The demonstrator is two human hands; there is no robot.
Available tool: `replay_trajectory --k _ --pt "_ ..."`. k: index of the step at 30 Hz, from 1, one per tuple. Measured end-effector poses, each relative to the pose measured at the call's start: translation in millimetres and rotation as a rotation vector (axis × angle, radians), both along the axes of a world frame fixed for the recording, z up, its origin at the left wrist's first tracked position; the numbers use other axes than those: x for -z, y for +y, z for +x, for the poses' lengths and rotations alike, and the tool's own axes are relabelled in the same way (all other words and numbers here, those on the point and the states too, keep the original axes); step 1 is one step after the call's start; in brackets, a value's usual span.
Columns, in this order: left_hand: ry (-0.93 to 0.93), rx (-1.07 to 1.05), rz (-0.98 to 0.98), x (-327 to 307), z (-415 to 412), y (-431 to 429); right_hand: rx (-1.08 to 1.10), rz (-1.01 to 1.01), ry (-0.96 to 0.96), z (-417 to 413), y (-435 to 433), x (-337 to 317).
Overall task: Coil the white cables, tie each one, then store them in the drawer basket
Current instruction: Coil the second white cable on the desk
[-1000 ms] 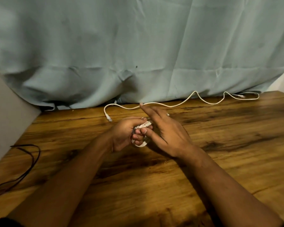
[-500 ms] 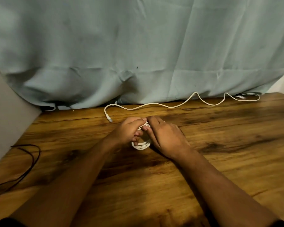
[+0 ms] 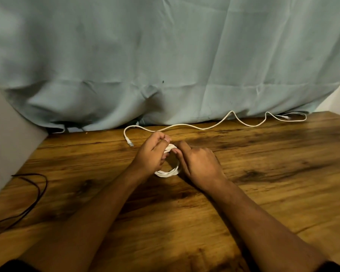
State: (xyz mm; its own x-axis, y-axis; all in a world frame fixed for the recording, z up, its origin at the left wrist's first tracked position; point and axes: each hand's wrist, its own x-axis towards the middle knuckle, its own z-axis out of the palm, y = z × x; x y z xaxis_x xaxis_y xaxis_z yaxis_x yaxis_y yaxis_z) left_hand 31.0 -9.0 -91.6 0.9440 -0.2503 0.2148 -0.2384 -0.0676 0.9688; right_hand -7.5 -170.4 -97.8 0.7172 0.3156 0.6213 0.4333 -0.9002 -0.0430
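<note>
Item 1. Coiled white cable (image 3: 166, 174): a small ring of several turns, on the wooden table (image 3: 273, 193) near the middle, somewhat toward the far edge. Its lower arc shows between the two wrists; its top is covered by fingers.

Item 2. Left hand (image 3: 150, 154): fingers curled, thumb and fingertips pinching the top left of the coil.

Item 3. Right hand (image 3: 199, 163): fingers curled over the coil's right side, thumb and forefinger pinching the top of the coil just beside the left fingertips. Whether the remaining fingers touch the coil cannot be told.

Item 4. Loose white cable (image 3: 204, 128): uncoiled, lying in waves along the far edge of the table, from behind the left hand to the far right corner. One plug (image 3: 130, 143) lies just left of the left hand; the other end curls back at the far right corner.

Item 5. Black cable (image 3: 42, 194): thin loop at the left edge of the table.

Item 6. Pale blue-green cloth (image 3: 165, 55): hangs behind the far edge, creased.
</note>
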Motion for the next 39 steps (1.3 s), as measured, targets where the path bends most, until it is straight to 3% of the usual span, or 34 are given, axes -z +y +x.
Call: replay_trajectory --k 6,15,19,23,27,34,39 --pt "0.053 0.032 0.001 -1.3 4.3 1.0 -0.107 0.216 0.156 0.7 -3.5 0.5" --pt "-0.032 -0.002 0.065 2.9 2.8 3.7 -0.03 -0.116 0.186 -6.3 -2.9 -8.6" --pt "-0.267 -0.08 0.163 6.9 0.0 2.1 0.034 -0.163 0.165 -5.1 -3.1 -9.8" --pt "-0.617 -0.15 0.438 12.2 -2.7 7.7 0.096 -0.17 0.161 -7.5 1.2 -8.6" --pt "-0.739 -0.201 0.621 16.1 -6.7 8.6 0.16 -0.044 0.214 -7.0 -1.3 -3.3" --pt "-0.776 -0.334 0.571 20.4 -7.7 2.7 0.104 0.183 0.319 -8.7 6.5 1.6" --pt "-0.762 -0.447 0.914 12.9 -9.7 5.7 0.058 0.249 0.354 -9.8 4.9 1.7"
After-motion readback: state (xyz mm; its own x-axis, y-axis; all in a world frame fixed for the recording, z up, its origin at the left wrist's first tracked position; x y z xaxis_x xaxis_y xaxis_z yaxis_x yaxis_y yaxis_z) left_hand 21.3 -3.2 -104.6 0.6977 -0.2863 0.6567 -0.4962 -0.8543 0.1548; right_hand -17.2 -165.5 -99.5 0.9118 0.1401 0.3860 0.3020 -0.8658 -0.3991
